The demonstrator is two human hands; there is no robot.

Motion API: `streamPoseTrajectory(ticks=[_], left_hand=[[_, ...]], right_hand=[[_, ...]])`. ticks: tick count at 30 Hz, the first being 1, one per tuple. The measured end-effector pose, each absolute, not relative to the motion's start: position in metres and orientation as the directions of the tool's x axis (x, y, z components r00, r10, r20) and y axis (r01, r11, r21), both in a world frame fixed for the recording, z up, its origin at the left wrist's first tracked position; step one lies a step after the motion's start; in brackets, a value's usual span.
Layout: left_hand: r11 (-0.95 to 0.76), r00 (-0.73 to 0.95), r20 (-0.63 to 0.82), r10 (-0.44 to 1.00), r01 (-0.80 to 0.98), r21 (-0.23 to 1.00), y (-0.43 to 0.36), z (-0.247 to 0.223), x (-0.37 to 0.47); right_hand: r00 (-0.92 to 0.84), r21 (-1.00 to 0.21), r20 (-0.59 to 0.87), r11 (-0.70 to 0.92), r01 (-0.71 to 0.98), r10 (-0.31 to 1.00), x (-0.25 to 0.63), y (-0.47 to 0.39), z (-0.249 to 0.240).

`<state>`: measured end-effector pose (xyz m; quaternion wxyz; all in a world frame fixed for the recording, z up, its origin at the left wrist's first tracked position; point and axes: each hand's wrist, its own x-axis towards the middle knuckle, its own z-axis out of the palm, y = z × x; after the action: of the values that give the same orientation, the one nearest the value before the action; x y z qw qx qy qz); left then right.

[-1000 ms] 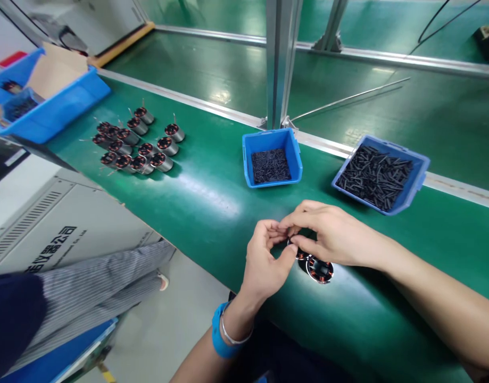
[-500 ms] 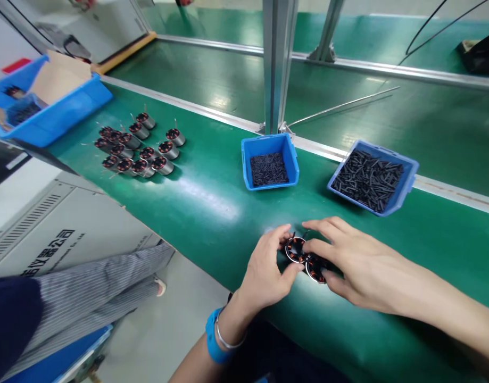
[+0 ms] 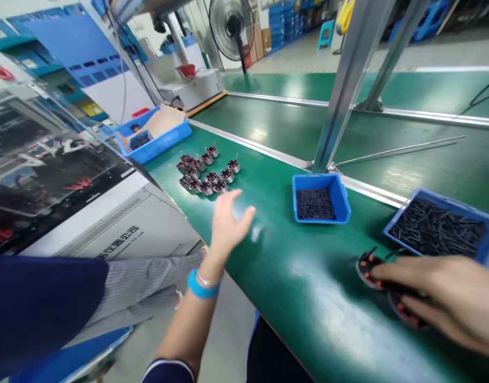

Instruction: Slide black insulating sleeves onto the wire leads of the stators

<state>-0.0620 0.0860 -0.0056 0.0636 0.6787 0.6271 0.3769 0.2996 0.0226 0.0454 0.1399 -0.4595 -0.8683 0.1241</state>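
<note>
My left hand (image 3: 229,218) reaches out over the green table, thumb and fingers apart and holding nothing. Its fingertips are close to the near side of a group of silver motor stators (image 3: 206,188) with copper windings and short upright wires. At the right, my right hand (image 3: 447,295) is blurred, its fingers gripping two motor stators (image 3: 370,268) that sit side by side on the table. Part of the second stator is hidden under the fingers. Thin black leads stick up from the nearer-to-view stator's rim.
A small blue bin (image 3: 343,205) and a larger blue bin (image 3: 394,221) hold short black tubes. Further left stands a blue tray (image 3: 164,141) with cardboard. A metal post (image 3: 344,90) rises behind the small bin. A person's striped trouser leg (image 3: 148,279) is at the left.
My left hand has left the two stators and moved left to the stator group, opening out. My right hand stays at the two stators. The view has swung left and up.
</note>
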Motion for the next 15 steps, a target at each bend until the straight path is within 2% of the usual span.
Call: streamPoseTrajectory(ticks=[2,3,5,7,8,11,15], left_hand=[[0.004,-0.173,0.398,0.901,0.920,0.391,0.138,0.002,-0.096],[0.110,-0.221,0.353,0.909,0.945,0.308,0.161,0.004,-0.107],[0.197,-0.231,0.221,0.948,0.966,0.166,0.197,0.005,-0.120],[0.170,-0.189,0.143,0.972,0.976,0.135,0.219,0.003,-0.124],[0.146,-0.162,0.118,0.980,0.980,0.134,0.225,0.001,-0.125],[0.105,-0.117,0.083,0.990,0.986,0.127,0.233,-0.001,-0.127],[0.064,-0.074,0.083,0.994,0.991,0.118,0.231,-0.001,-0.128]], right_hand=[[-0.514,-0.331,0.082,0.509,0.794,0.854,0.322,0.065,0.070],[-0.475,-0.277,0.040,0.467,0.840,0.879,0.332,0.091,0.082],[-0.333,-0.113,-0.038,0.327,0.938,0.942,0.344,0.149,0.104],[-0.149,-0.001,-0.110,0.150,0.989,0.983,0.344,0.205,0.114],[-0.105,0.015,-0.119,0.108,0.994,0.987,0.340,0.231,0.114],[-0.063,-0.002,-0.161,0.064,0.998,0.985,0.318,0.290,0.095],[-0.037,-0.088,-0.245,0.016,0.996,0.969,0.292,0.331,0.060]])
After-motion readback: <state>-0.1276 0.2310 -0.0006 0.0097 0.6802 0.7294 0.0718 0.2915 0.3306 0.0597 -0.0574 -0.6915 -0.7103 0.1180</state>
